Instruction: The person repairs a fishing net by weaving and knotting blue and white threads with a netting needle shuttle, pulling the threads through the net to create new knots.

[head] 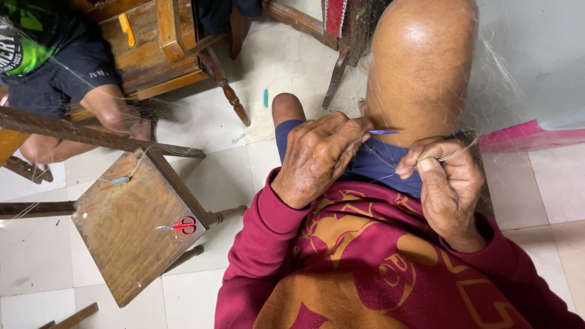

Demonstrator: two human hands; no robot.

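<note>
Left hand [320,159] pinches a blue needle [384,131] tight; right hand [448,186] is closed on fine thread [451,157] beside the knee [420,67].

The sleeves and body of the near sweatshirt [365,268] are maroon with an orange-brown printed pattern. The shorts [372,161] beneath the hands are dark blue. The thin tool [384,131] at the left hand's [320,158] fingertips is bluish purple. The small scissors [180,226] on the brown wooden stool [122,244] at left have red handles. The floor [244,158] tiles are off-white. A pink strip [524,137] lies at far right. The person at far left wears a black shirt [30,30] with green print.
</note>
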